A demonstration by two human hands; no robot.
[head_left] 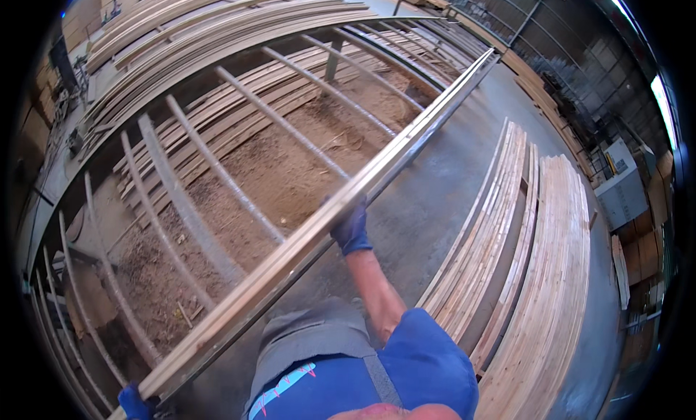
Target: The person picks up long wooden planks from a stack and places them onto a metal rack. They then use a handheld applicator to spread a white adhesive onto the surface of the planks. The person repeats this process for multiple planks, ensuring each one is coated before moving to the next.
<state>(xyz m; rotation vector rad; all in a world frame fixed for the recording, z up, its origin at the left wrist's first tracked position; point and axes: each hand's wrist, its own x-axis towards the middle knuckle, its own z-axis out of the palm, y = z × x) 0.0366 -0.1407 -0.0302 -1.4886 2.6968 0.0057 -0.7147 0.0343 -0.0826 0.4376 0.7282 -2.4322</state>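
My blue-gloved right grip [353, 229] holds a long, pale wooden board [261, 284] along the near side of a grey metal-barred rack [283, 123]; my left grip [136, 403], at its end, I can't read. Likely stiff, unwieldy, best held wide apart.

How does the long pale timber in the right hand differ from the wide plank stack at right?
The long pale wooden timber is narrow; the wide stack of pale planks spreads many lengths side by side. The blue-gloved right hand grips the timber; no hand touches the stack. The timber runs along a grey metal roller rack; the stack lies apart. Both are pale wood.
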